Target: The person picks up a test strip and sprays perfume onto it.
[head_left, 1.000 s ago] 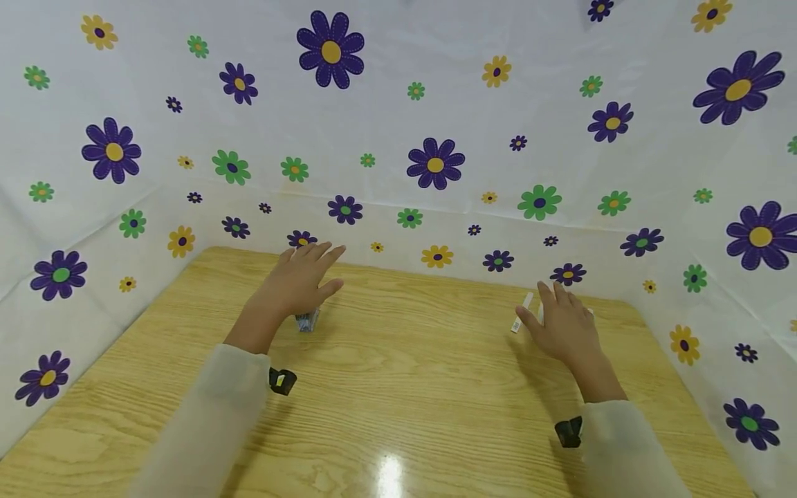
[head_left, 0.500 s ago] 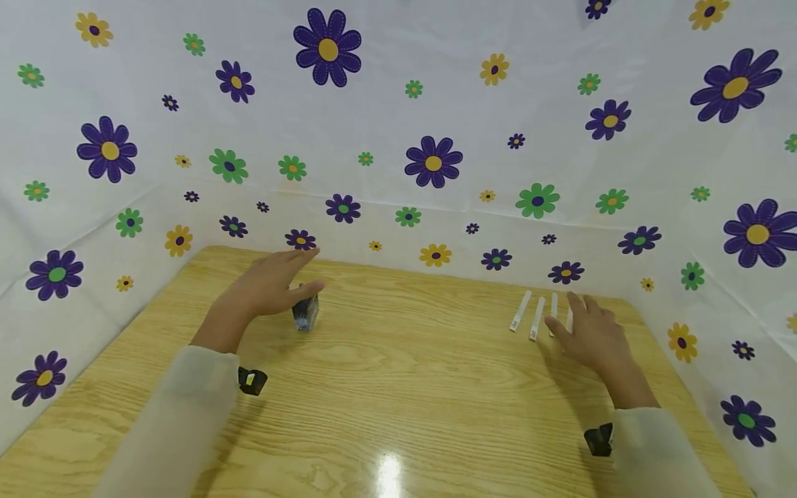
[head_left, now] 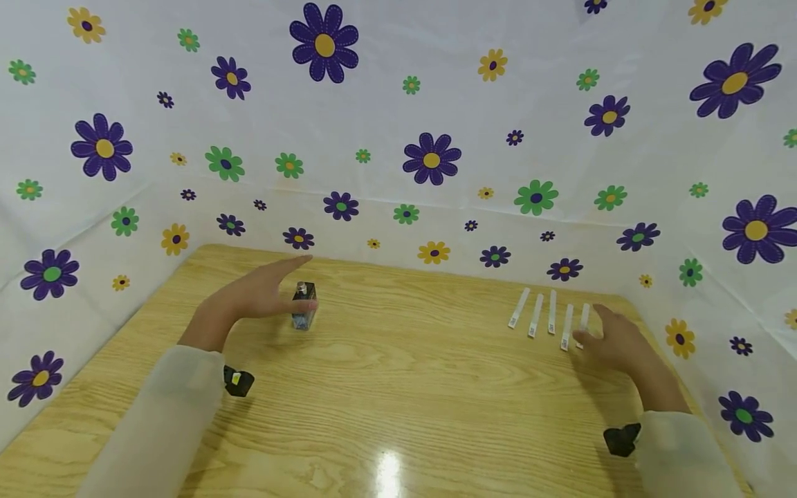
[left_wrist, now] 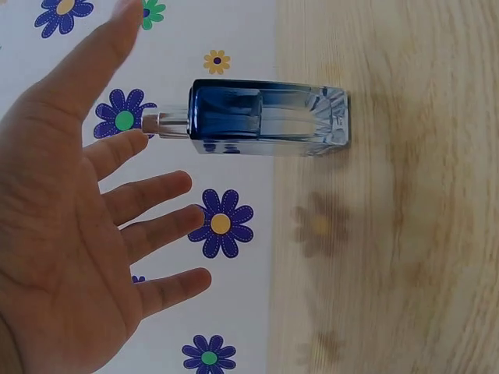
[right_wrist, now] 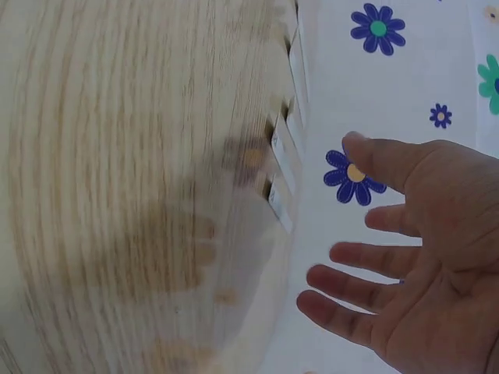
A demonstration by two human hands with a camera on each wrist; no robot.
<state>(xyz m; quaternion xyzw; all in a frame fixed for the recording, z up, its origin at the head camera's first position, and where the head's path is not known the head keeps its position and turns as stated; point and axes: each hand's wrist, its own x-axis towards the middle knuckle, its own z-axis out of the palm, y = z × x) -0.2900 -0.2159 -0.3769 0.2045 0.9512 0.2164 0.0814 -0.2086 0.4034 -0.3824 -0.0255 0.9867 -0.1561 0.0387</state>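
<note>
A glass perfume bottle (head_left: 303,319), dark blue at the top and clear at its base, stands upright on the table at left. My left hand (head_left: 249,294) hovers beside it with fingers extended and thumb apart. In the head view the thumb crosses in front of the bottle. The left wrist view shows the bottle (left_wrist: 269,117) apart from the palm, with a silvery neck. Several narrow white paper strips (head_left: 535,315) lie fanned in a row at right, each with a small print at its near end. My right hand (head_left: 625,346) is held just right of the last strip (head_left: 566,328), holding nothing.
The wooden table (head_left: 405,360) is bounded at the back and sides by a white flower-print cloth (head_left: 386,124). A wide stretch of tabletop separates the bottle from the strips. A black wrist camera (head_left: 239,382) sits at the left cuff, another (head_left: 621,440) at the right.
Both hands have moved outward, the left hand to the left and the right hand to the right. The bottle and the row of strips, partly covered before, now show more fully.
</note>
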